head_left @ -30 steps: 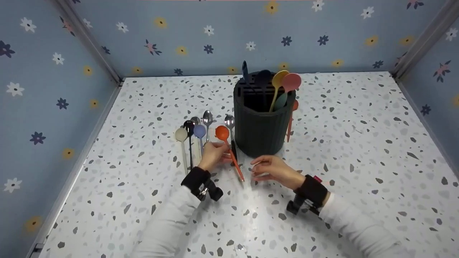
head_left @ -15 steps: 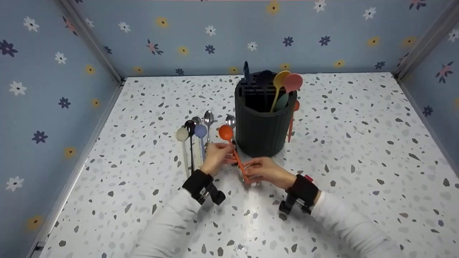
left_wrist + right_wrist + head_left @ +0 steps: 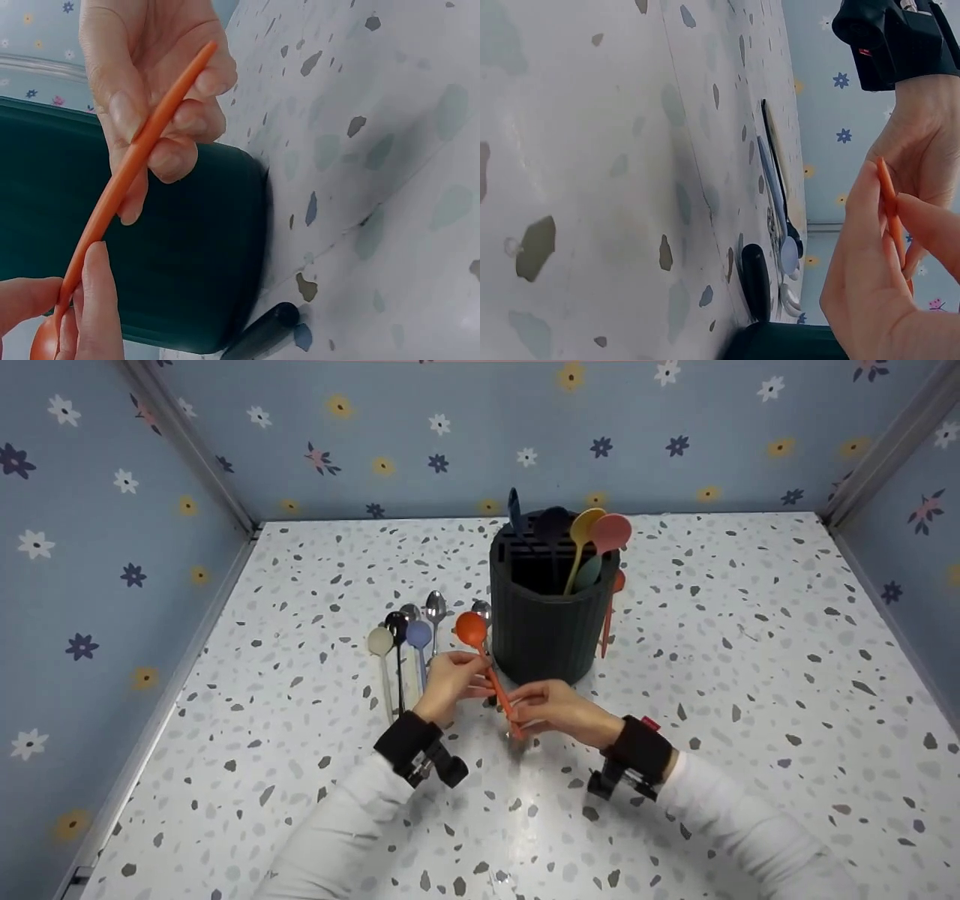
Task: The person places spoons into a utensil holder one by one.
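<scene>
An orange spoon [image 3: 470,628] is held above the table in front of a dark ribbed utensil holder [image 3: 541,637]. My left hand [image 3: 448,684] pinches its handle just below the bowl. Further down the handle, my right hand [image 3: 559,709] has thumb and fingers at the lower end. The left wrist view shows the orange handle [image 3: 124,176] running slantwise from the left fingertips [image 3: 96,281] to the right hand [image 3: 161,90]. In the right wrist view the handle's end [image 3: 889,199] lies between the right thumb and fingers.
Left of the holder lie several spoons, among them a cream one [image 3: 380,642], a black one [image 3: 396,624], a lilac one [image 3: 418,634] and a metal one [image 3: 435,606]. Yellow [image 3: 583,526] and pink [image 3: 611,534] spoons stand in the holder. Another orange utensil [image 3: 608,611] is at its right side.
My right hand has moved left and taken the lower end of the orange spoon's handle. The spoon has risen slightly and shifted a little right in the left hand.
</scene>
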Available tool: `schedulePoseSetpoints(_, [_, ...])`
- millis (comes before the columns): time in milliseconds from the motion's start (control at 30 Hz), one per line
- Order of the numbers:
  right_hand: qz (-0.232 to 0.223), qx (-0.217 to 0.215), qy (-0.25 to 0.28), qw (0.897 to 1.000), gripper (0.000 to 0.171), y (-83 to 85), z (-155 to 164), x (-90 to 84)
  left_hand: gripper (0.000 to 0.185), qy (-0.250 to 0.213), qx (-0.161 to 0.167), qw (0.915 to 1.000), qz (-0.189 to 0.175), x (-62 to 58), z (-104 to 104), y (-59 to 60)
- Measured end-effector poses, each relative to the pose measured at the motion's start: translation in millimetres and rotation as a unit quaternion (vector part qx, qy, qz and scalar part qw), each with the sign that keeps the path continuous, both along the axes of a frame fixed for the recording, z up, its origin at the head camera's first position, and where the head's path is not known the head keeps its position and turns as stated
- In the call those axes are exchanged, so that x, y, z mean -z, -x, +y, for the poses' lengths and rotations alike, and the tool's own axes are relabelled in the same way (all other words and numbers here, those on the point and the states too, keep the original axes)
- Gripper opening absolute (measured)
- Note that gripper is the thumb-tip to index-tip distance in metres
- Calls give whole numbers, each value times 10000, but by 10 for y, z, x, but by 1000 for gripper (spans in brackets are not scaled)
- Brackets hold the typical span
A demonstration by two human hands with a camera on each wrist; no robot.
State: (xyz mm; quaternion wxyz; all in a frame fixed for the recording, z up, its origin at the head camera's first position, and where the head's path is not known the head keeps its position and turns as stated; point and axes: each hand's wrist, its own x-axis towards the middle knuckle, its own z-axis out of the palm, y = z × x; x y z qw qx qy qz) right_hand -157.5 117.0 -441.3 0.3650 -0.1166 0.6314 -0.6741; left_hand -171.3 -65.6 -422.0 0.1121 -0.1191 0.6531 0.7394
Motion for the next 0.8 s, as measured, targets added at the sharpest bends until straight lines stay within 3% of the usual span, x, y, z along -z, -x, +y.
schedulePoseSetpoints(500, [195,-34,-277,9994,38,8,6,-314,20,-83,321,9994,105,-292,-19,-4])
schedulePoseSetpoints(800, [480,-58,-481,9977,35,31,27,-516,21,-104,295,9992,228,-487,3,3])
